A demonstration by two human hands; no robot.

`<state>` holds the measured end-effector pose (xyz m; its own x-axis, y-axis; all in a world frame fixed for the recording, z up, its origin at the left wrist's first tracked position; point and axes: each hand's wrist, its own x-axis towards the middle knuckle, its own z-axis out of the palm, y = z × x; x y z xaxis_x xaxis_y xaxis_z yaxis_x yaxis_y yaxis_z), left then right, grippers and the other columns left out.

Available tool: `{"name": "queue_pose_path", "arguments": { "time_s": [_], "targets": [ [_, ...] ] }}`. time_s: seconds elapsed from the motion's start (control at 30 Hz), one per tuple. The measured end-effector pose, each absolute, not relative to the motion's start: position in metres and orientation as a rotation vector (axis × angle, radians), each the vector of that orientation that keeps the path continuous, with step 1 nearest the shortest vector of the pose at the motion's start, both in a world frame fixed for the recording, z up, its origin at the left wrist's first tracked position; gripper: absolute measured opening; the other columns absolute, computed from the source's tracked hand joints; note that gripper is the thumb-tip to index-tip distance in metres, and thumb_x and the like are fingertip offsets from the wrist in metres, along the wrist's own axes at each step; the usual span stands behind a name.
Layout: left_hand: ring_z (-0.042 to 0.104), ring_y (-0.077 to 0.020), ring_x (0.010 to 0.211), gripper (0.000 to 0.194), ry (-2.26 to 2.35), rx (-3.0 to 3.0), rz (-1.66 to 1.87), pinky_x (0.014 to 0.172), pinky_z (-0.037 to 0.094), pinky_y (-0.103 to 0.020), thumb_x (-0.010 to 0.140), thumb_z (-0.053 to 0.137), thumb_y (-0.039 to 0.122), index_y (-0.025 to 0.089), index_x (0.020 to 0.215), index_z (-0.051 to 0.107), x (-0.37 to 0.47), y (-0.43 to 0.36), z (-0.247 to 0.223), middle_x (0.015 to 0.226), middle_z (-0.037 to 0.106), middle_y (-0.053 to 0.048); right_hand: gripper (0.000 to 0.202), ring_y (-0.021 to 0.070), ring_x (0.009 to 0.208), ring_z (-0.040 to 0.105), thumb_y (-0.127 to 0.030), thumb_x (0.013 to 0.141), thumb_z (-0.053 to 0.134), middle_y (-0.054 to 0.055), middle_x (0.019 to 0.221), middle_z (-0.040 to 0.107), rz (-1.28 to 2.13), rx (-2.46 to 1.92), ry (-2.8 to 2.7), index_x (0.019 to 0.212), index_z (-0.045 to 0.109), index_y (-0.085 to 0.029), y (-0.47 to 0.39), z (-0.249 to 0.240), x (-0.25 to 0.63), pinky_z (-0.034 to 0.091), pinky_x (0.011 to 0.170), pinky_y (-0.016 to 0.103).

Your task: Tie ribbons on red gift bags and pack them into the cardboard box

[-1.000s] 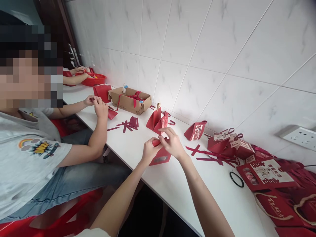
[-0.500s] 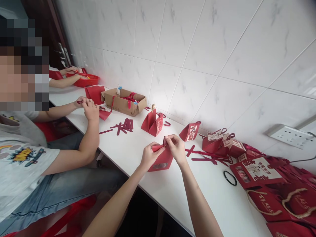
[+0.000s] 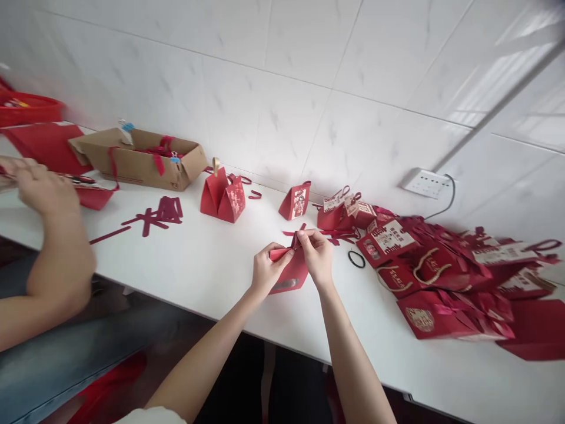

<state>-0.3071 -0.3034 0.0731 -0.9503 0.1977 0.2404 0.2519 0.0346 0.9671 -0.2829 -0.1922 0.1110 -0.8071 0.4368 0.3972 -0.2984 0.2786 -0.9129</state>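
Just below centre frame, I have a red card gift box (image 3: pixel 295 273) by its top: left hand (image 3: pixel 268 268) clamped on the edge, right hand (image 3: pixel 318 254) pinched shut at its peak. Open brown cardboard carton (image 3: pixel 141 171), upper left.

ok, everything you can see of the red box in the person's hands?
The red box looks like folded card, with a greyish patch low on its near side. The left hand grips its top edge; the right hand pinches the top, where a darker red strip sticks up. It's roughly upright near the front edge of the white table; base contact is unclear.
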Motion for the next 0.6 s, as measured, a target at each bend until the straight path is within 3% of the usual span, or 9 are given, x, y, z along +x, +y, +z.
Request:
{"name": "queue_pose_path", "arguments": {
  "time_s": [0.17, 0.23, 0.33, 0.43, 0.6],
  "targets": [
    [0.063, -0.017, 0.07, 0.019, -2.26, -0.604, -2.161, 0.067, 0.048, -0.026, 0.074, 0.064, 0.038, 0.019, 0.07, 0.062, -0.306, -0.293, 0.075, 0.071, 0.067, -0.001, 0.029, 0.013, 0.06, 0.057, -0.043, 0.083, 0.057, -0.001, 0.062, 0.06, 1.571, -0.106, -1.993, 0.069, 0.059, -0.018, -0.173, 0.113, -0.273, 0.047, 0.06, 0.025],
    [0.065, -0.0195, 0.082, 0.023, -2.298, -0.71, -2.174, 0.073, 0.05, -0.027, 0.072, 0.066, 0.037, 0.019, 0.086, 0.065, -0.308, -0.3, 0.081, 0.086, 0.07, -0.004, 0.029, 0.0132, 0.058, 0.057, -0.044, 0.083, 0.058, -0.001, 0.061, 0.06, 1.597, -0.044, -2.043, 0.069, 0.059, -0.018, -0.167, 0.116, -0.271, 0.047, 0.06, 0.025],
    [0.062, -0.0221, 0.102, 0.043, -2.343, -0.902, -2.086, 0.086, 0.049, -0.03, 0.072, 0.067, 0.036, 0.02, 0.111, 0.059, -0.311, -0.311, 0.092, 0.112, 0.065, -0.007, 0.034, 0.0147, 0.063, 0.059, -0.047, 0.086, 0.051, 0.001, 0.065, 0.063, 1.614, 0.074, -2.091, 0.07, 0.06, -0.018, -0.16, 0.118, -0.268, 0.048, 0.068, 0.028],
    [0.062, -0.0203, 0.1, 0.026, -2.365, -1.042, -1.925, 0.089, 0.048, -0.029, 0.08, 0.06, 0.036, 0.02, 0.1, 0.063, -0.311, -0.313, 0.099, 0.106, 0.066, -0.006, 0.038, 0.0177, 0.079, 0.062, -0.047, 0.092, 0.039, 0.004, 0.08, 0.067, 1.514, 0.172, -2.116, 0.079, 0.062, -0.02, -0.155, 0.113, -0.261, 0.047, 0.079, 0.031],
    [0.063, -0.0139, 0.074, 0.016, -2.225, -1.008, -1.784, 0.069, 0.051, -0.023, 0.085, 0.052, 0.028, 0.019, 0.078, 0.062, -0.309, -0.3, 0.09, 0.08, 0.068, -0.002, 0.016, 0.0181, 0.082, 0.062, -0.034, 0.086, 0.055, 0.004, 0.087, 0.067, 1.426, 0.141, -2.147, 0.087, 0.062, -0.02, -0.155, 0.094, -0.254, 0.047, 0.077, 0.031]
  ]
}}
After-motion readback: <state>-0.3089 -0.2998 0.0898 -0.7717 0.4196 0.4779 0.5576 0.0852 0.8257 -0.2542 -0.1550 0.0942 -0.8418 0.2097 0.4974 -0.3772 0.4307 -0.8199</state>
